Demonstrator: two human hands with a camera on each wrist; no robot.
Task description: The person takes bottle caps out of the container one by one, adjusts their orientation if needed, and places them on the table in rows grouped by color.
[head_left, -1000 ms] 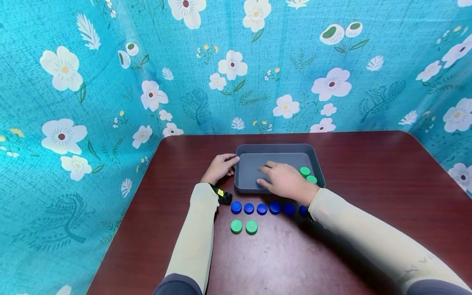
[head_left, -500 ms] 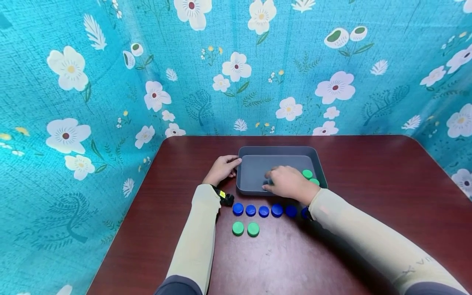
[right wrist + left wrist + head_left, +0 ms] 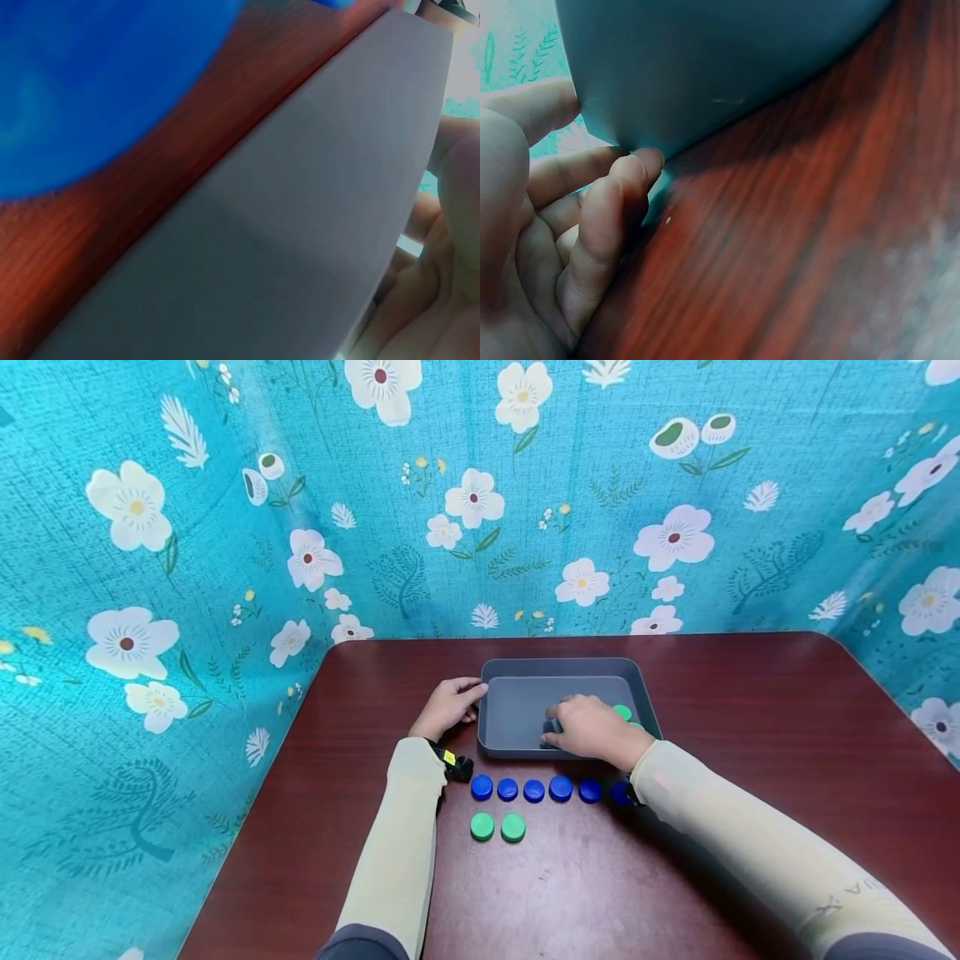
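Note:
My left hand (image 3: 447,706) holds the near-left side of a dark grey tray (image 3: 517,753), its thumb at the rim. In the left wrist view, fingers (image 3: 600,217) bend against the tray's outer wall (image 3: 705,67). Inside the tray, my right hand (image 3: 592,727) hovers low over the floor, with a dark gap between its thumb and index finger and nothing seen held. Beside that hand lie a green bottle cap (image 3: 622,712) and another green cap, partly hidden by it. The right wrist view has the tray wall (image 3: 285,187) covering the fingertips.
In front of the tray runs a row of several blue caps (image 3: 534,790), the rightmost partly under the right wrist. Two green caps (image 3: 482,827) sit nearer on the brown table (image 3: 360,685). A floral turquoise cloth (image 3: 412,527) hangs behind and at the sides.
My right hand has shifted slightly right within the tray, its thumb and fingers drawn in from a wider spread. The left hand stays at the tray's side.

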